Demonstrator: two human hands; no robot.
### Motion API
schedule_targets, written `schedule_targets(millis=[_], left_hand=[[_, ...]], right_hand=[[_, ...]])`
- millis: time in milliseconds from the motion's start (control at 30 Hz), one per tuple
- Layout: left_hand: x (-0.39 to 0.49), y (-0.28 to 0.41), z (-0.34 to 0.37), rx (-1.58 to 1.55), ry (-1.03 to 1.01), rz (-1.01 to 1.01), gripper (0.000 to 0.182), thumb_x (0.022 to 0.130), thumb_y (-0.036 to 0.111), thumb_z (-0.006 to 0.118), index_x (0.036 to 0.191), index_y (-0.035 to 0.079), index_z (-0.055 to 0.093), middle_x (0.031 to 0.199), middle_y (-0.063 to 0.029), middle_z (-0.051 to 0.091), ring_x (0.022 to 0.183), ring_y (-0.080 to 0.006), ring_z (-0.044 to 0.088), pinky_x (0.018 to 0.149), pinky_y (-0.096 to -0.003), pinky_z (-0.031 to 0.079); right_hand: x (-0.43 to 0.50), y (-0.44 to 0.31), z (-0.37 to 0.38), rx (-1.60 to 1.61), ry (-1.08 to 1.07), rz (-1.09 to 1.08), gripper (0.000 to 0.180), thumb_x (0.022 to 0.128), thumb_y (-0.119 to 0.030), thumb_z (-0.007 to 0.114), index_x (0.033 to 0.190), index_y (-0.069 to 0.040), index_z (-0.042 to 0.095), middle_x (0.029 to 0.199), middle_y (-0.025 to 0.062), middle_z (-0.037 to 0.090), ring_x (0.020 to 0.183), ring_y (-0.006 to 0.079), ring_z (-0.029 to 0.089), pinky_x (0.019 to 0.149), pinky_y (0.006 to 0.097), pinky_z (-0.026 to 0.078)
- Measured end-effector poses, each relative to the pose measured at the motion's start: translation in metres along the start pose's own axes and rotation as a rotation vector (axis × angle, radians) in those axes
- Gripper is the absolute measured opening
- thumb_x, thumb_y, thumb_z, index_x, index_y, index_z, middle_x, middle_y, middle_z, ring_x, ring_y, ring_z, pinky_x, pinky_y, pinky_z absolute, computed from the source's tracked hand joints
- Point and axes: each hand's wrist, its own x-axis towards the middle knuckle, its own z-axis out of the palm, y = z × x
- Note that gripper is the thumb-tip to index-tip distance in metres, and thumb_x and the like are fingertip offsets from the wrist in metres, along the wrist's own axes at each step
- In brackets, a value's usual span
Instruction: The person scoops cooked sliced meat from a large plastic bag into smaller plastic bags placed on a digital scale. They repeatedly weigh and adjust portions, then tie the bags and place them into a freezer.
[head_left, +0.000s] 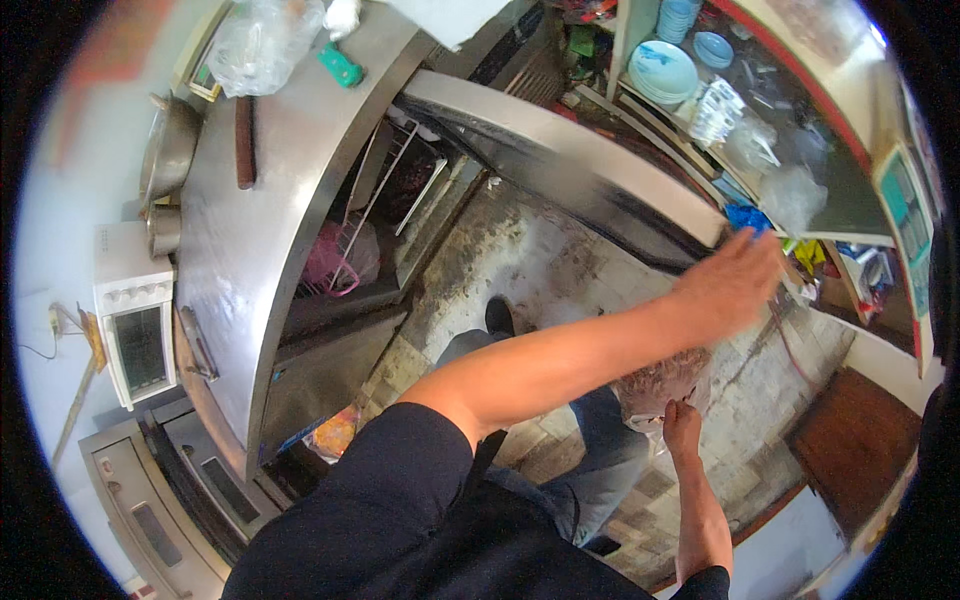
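My left hand (739, 281), blurred, reaches across to the free end of the open steel refrigerator door (570, 135); whether its fingers grip the edge is unclear. Lower down, my right hand (682, 427) is closed on the gathered top of a clear plastic bag (664, 382) with brownish contents, which hangs beside my leg, partly behind my left forearm. Inside the open compartment under the steel counter, a white wire rack (367, 187) stands by a pink plastic bag (330, 255). Behind the rack a tray with dark contents shows.
The steel countertop (247, 247) bears a dark rod (245, 142), a clear plastic bag (262, 45) and a green object (341, 66). Shelves at the upper right hold stacked pale blue bowls (664, 71). A white toaster oven (139, 330) stands left. A brown board (859, 442) lies right.
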Motion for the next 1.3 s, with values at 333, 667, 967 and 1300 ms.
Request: schedule_targets(millis=[333,667,967,1300], left_hand=[[-0.233,-0.155,-0.063,-0.297,0.283,-0.647,0.046,0.100,0.022,0.069,0.139,0.000,0.061,0.141,-0.0190,0.061,0.136,-0.0320,0.056,0.111,-0.0458,0.047],[-0.345,-0.377,-0.176,-0.925,1.636,-0.843,0.048,0.107,0.052,0.053,0.124,0.008,0.061,0.101,-0.0046,0.070,0.092,-0.0193,0.064,0.089,-0.0382,0.049],[-0.368,-0.301,-0.163,-0.631,1.791,-1.015,0.020,0.103,0.025,0.058,0.092,0.008,0.060,0.073,-0.0048,0.064,0.072,-0.0192,0.066,0.074,-0.0350,0.055],[-0.441,-0.084,-0.066,-0.707,1.684,-1.080,0.017,0.101,0.013,0.062,0.084,0.010,0.059,0.066,0.0019,0.053,0.064,-0.0116,0.053,0.078,-0.0372,0.054]], right_hand=[[0.189,-0.006,0.153,0.097,-0.046,-0.261,0.030,0.100,-0.020,0.059,0.082,0.003,0.064,0.073,0.0263,0.065,0.067,0.0471,0.064,0.061,0.0518,0.049],[0.306,-0.044,0.239,0.207,-0.169,-0.520,0.032,0.097,-0.021,0.059,0.079,0.004,0.067,0.070,0.0274,0.064,0.064,0.0430,0.065,0.060,0.0494,0.048],[0.347,-0.027,0.263,-0.038,-0.271,-0.620,0.035,0.098,-0.028,0.057,0.086,0.002,0.071,0.082,0.0286,0.068,0.080,0.0498,0.066,0.072,0.0556,0.052],[0.351,-0.047,0.255,0.228,-0.391,-0.379,0.031,0.092,-0.023,0.060,0.082,0.003,0.071,0.072,0.0173,0.069,0.067,0.0267,0.065,0.063,0.0422,0.050]])
